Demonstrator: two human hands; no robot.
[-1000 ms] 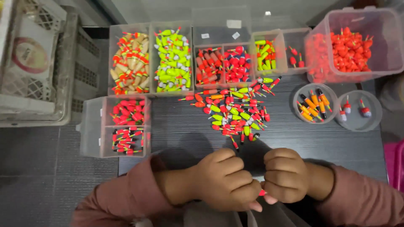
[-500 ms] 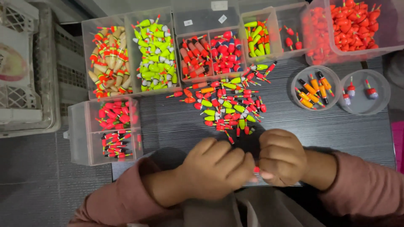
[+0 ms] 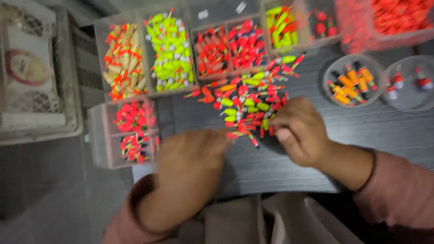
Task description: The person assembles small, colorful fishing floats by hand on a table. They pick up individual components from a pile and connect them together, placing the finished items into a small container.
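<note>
Nearest, a blurred left hand (image 3: 192, 156) hovers over the dark table (image 3: 361, 131), its fingers too smeared to tell. The right hand (image 3: 298, 131), fingers curled together, touches a loose pile of red and green fishing floats (image 3: 251, 101). Beyond sit clear sorting trays (image 3: 149, 54).

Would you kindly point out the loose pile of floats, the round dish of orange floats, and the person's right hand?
loose pile of floats (image 3: 251, 101), head view, middle of the heap.
round dish of orange floats (image 3: 329, 72), head view, left rim.
right hand (image 3: 300, 131), head view, back of the hand.
</note>
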